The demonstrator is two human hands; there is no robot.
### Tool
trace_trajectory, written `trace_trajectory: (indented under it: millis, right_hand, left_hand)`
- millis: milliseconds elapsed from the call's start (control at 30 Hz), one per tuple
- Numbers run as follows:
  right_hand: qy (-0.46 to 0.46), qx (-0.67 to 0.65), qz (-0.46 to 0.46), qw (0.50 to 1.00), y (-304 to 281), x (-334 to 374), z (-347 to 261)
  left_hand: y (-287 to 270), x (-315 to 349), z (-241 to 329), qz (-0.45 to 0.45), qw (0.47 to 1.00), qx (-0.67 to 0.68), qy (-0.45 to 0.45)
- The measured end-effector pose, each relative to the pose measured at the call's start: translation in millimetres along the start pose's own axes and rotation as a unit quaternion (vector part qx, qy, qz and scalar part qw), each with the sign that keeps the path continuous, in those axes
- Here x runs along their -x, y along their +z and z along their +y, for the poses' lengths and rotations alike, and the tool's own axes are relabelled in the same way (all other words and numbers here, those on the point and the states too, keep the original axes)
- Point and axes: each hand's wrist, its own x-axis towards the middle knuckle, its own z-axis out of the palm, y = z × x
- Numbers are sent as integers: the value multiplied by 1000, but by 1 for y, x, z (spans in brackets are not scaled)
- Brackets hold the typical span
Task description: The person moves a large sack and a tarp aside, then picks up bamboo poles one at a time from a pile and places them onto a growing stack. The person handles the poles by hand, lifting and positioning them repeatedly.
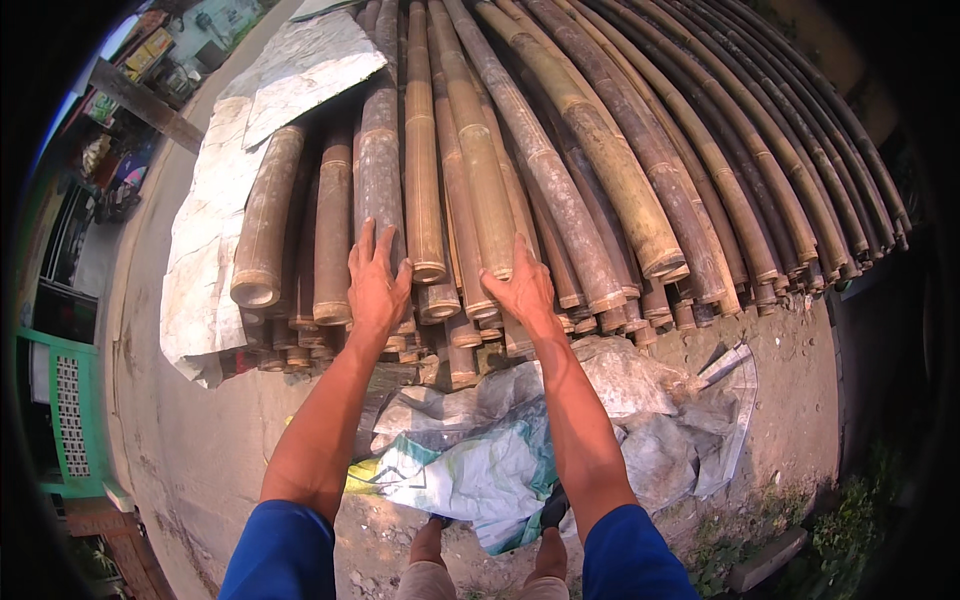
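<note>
left hand [376, 287]: rested on dark pole [380, 130], 11 o'clock, fingers [367, 243] loosely spread
right hand [527, 292]: set against tan pole [488, 180], 12 o'clock, finger grip can't be told
bamboo stack [592, 130]: near ends roughly lined up, probs for easy reach

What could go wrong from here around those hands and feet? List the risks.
1. The left hand and right hand are among closely stacked bamboo poles; fingers might get pinched if one shifts.
2. The poles are round and their ends uneven, so disturbing one could set others rolling.
3. The crumpled white-and-green sack lies by the feet and might trip the person.
</note>
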Motion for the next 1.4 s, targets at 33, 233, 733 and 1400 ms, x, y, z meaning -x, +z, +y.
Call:
trace_trajectory:
  millis: [33,233,733,1400]
  right_hand:
    - [12,4,-9,1000,0,0,-1]
    - [23,2,-17,1000,0,3,-6]
    - [148,-22,-202,968,-30,5,-21]
    - [109,-15,-221,969,-21,-10,-12]
  left_hand:
    - [-2,0,2,1,1000,17,-9]
    - [-8,-1,9,-10,997,28,-68]
    - [7,-3,8,-8,995,-23,-96]
    - [-14,-20,6,-20,963,110,-245]
